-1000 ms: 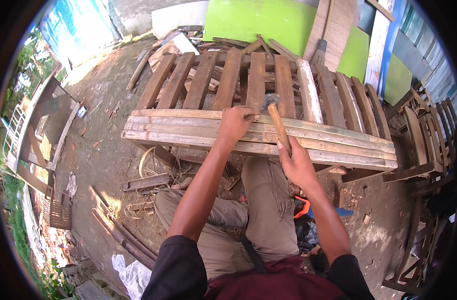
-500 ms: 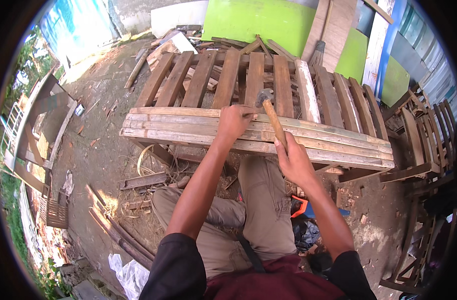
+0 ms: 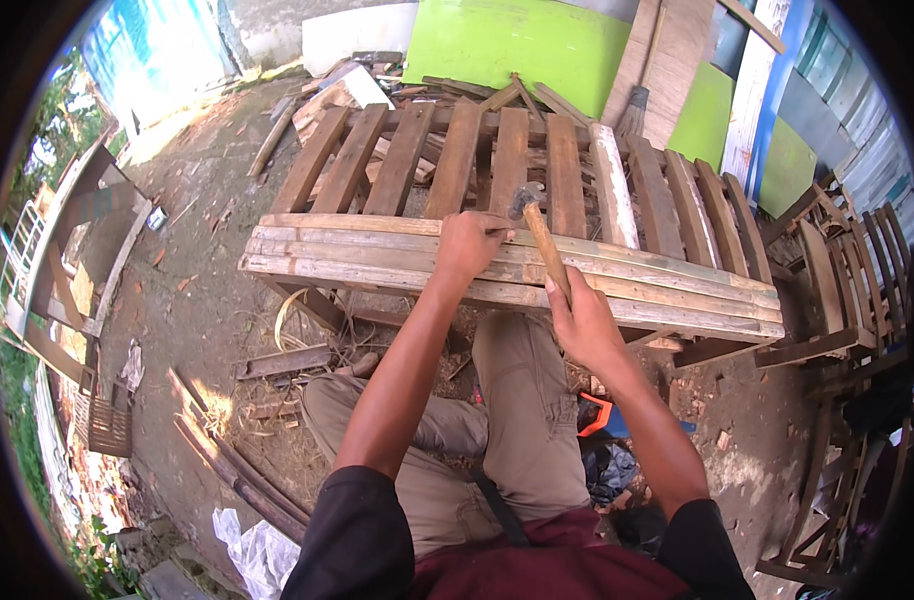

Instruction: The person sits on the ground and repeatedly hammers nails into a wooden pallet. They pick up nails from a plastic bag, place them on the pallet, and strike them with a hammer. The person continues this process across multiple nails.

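My right hand (image 3: 584, 318) is wrapped round the wooden handle of a hammer (image 3: 547, 245). The hammer's metal head is over the top edge of a slatted wooden bench (image 3: 461, 160), just right of my left fingers. My left hand (image 3: 467, 246) rests on the bench's front strips (image 3: 367, 252), thumb and fingers pinched together. What they pinch, if anything, is too small to make out. Long pale strips lie side by side along the near edge, and darker slats run away from me behind them.
Below the bench are my knees and wood scraps (image 3: 282, 362). An orange and blue tool (image 3: 595, 414) lies by my right leg. More slatted furniture (image 3: 847, 290) stands at right, a plastic basket (image 3: 104, 425) at left. Green panels (image 3: 517, 45) lean at the back.
The hammer head has dropped slightly and moved a little left, and my right hand has shifted left with it. My left hand stays in its place on the strips.
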Motion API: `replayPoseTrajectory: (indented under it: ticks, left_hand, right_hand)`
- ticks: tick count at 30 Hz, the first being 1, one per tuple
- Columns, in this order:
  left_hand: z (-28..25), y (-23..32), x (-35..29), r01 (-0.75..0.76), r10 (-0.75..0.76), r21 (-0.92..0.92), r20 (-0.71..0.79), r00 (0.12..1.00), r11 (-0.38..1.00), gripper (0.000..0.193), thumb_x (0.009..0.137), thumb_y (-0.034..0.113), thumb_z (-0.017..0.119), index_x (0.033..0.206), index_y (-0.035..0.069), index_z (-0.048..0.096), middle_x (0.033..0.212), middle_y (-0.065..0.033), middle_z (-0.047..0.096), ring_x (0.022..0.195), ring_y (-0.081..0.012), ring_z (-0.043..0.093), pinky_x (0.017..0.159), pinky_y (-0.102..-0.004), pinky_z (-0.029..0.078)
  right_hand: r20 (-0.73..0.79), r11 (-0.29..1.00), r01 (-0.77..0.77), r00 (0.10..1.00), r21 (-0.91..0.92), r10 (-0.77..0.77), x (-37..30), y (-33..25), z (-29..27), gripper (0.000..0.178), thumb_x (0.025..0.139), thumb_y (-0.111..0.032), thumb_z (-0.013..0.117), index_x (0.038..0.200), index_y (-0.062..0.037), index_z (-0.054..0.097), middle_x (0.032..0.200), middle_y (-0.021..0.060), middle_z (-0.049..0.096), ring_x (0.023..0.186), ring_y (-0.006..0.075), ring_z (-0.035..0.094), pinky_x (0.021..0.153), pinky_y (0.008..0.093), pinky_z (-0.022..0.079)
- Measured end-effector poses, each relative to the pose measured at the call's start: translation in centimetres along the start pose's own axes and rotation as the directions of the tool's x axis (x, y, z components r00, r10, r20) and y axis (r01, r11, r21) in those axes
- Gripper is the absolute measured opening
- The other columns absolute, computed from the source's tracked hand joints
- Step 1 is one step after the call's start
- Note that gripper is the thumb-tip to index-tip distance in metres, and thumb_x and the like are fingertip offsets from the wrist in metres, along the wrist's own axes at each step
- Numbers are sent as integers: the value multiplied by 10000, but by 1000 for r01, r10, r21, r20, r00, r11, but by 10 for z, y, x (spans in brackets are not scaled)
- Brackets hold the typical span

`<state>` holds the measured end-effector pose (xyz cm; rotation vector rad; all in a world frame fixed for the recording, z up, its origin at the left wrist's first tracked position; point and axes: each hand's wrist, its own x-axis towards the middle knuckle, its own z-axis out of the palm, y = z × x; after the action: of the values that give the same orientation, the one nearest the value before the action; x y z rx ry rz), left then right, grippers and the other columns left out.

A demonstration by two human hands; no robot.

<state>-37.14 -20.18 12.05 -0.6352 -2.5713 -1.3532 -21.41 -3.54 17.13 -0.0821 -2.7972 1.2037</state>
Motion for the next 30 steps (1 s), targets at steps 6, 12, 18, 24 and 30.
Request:
replayPoseTrajectory:
  ticks: [6,12,18,24,30]
  left_hand:
    - [2,-4,0,33,-33,-21,-8,999,999,209,822,192,823,980,57,801,983,-163,763,894,-329,740,814,-376,565]
    - [-10,-11,-5,-7,9,-29,62,998,1000,283,881,148,748,1140,35,738,1137,-186,729,1094,-365,681,964,-427,527]
    - [-2,-19,-20,-115,138,363,-39,990,925,282,944,136,571,1157,-42,623,1270,-248,630,1309,-415,522,1201,-557,292]
    - [-7,-19,-24,-113,134,354,-35,990,928,284,944,99,548,1180,-19,654,1250,-249,650,1307,-412,538,1190,-546,316]
    - [-3,-16,-23,-103,119,333,-27,993,937,320,913,87,563,1200,-25,650,1255,-255,648,1312,-414,534,1189,-546,321]
  right_hand:
    - [-16,1000,27,999,-2,-28,-2,0,4,327,1064,-264,504,1194,35,527,803,302,637,839,524,639,723,535,475]
    - [0,1000,28,1000,-1,-28,2,4,1,339,1063,-257,490,1201,52,497,794,339,637,818,564,625,715,593,454]
    - [-71,1000,20,997,8,-20,-2,-1,6,322,1068,-273,494,1176,29,524,751,285,624,738,497,627,674,536,460]
    - [-127,995,69,990,68,-60,-1,-11,-4,318,1071,-273,503,1170,28,531,727,259,615,700,442,645,633,475,462]
    - [-137,994,106,985,10,-103,-3,22,17,319,1073,-287,512,1137,26,529,686,183,594,585,327,601,585,434,457]
